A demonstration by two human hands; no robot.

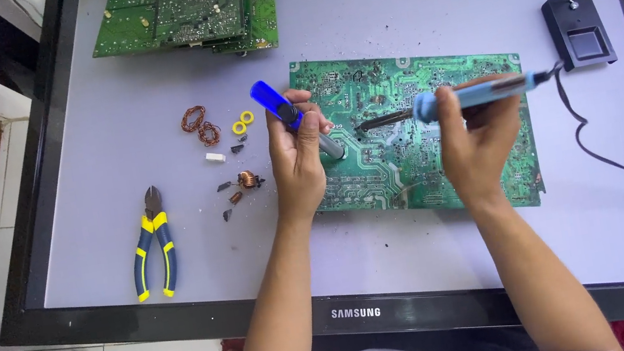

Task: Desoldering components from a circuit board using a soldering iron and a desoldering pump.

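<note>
A green circuit board (390, 88) lies flat on a screen used as a work surface. My left hand (297, 161) grips a blue desoldering pump (271, 100), whose tip points down onto the board's left part. My right hand (477, 137) holds a light blue soldering iron (474, 94) level, with its dark tip touching the board near the pump's nozzle. The iron's black cord (585, 136) runs off to the right.
Blue-and-yellow cutters (153, 242) lie at the left. Copper coils (198, 125), yellow rings (243, 122) and small loose parts sit between cutters and board. Stacked green boards (189, 7) rest at the top left. A black iron stand (579, 29) with a spring holder stands at the right.
</note>
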